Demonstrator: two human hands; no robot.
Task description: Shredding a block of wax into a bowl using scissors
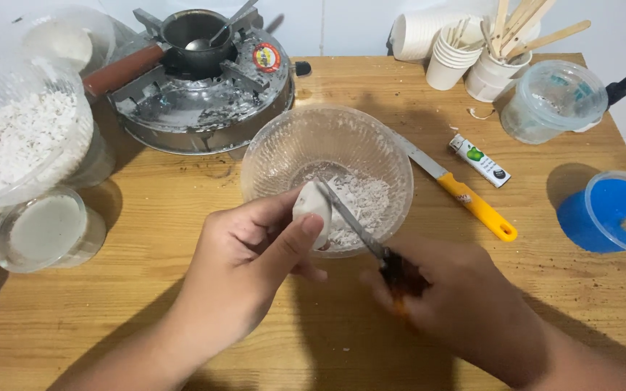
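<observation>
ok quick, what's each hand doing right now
left hand: closed on a white waxy block over the clear bowl.
right hand: closed on a knife, blade against the block.

White lump (312, 205) held over clear bowl (284, 148) of shavings, knife blade (349, 221) against it.

Even, fairly bright indoor light from above. Soft shadows fell on worktop (327, 340) under both forearms and beside blue tub (603, 213). Mild glare on clear bowl (269, 156). Right hand (458, 304) slightly motion-blurred. Edges bowed by wide lens.
</observation>
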